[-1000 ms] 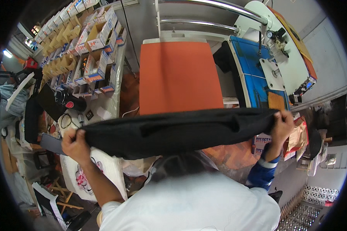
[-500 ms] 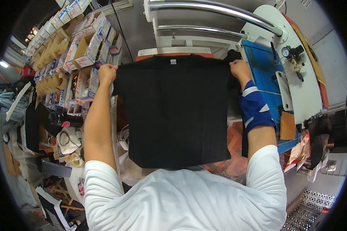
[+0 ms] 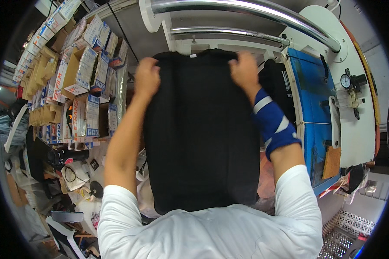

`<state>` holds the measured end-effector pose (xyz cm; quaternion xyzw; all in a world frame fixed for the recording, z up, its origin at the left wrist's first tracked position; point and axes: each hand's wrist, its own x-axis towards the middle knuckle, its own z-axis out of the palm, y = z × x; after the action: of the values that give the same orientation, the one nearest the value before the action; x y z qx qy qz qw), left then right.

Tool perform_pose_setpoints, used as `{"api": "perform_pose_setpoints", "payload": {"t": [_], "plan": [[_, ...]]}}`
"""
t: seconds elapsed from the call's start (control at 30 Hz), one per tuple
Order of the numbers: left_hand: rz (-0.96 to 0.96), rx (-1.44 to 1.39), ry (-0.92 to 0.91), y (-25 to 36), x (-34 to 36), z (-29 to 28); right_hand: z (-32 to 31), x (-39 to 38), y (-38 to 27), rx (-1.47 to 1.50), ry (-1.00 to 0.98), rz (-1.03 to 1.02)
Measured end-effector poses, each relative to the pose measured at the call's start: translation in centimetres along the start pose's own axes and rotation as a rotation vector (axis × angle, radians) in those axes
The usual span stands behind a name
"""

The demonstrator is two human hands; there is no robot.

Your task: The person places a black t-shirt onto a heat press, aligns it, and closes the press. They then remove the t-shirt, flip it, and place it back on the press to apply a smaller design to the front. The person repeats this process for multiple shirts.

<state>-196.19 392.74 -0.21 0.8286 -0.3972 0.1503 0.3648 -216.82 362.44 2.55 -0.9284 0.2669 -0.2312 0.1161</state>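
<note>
Your left hand and right hand each pinch a top corner of the black shirt, which lies spread flat between and below them. Pull unevenly and it could skew or wrinkle on the press.

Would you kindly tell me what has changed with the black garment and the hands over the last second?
The black fabric garment, bunched in a horizontal roll a second ago, has been carried forward and spread flat over the orange press platen, now fully hidden. The left hand and right hand moved inward from its ends to its top corners, still gripping. The blue wrist wrap and shelf of cardboard boxes are unchanged.
</note>
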Motion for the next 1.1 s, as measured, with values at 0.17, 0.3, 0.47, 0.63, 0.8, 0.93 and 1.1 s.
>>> {"api": "perform_pose_setpoints", "payload": {"t": [0.17,0.3,0.47,0.63,0.8,0.93,1.1], "plan": [[0.096,0.33,-0.279,5.7,-1.5,3.5,3.9,-3.2,-6.0,-0.154,-0.26,-0.177],[-0.058,0.541,-0.294,5.9,-1.6,1.3,1.5,-3.2,-4.4,-0.276,-0.159,0.068],[0.288,0.139,-0.594,16.1,-18.3,-6.5,-5.5,-21.4,-8.1,0.009,-0.351,-0.438],[0.047,0.114,-0.652,21.5,-34.0,-16.8,-15.9,-39.0,-6.1,-0.034,-0.518,-0.167],[-0.229,-0.175,-0.289,17.7,-39.4,-18.2,-17.2,-46.0,-0.5,0.027,-0.251,0.095],[-0.847,-0.523,-0.011,10.7,-35.3,-14.7,-11.2,-41.3,5.7,1.625,-0.211,0.997],[-1.264,-1.208,-0.284,5.5,-38.2,-17.7,-11.5,-41.4,9.4,1.23,-0.418,0.943]]}}
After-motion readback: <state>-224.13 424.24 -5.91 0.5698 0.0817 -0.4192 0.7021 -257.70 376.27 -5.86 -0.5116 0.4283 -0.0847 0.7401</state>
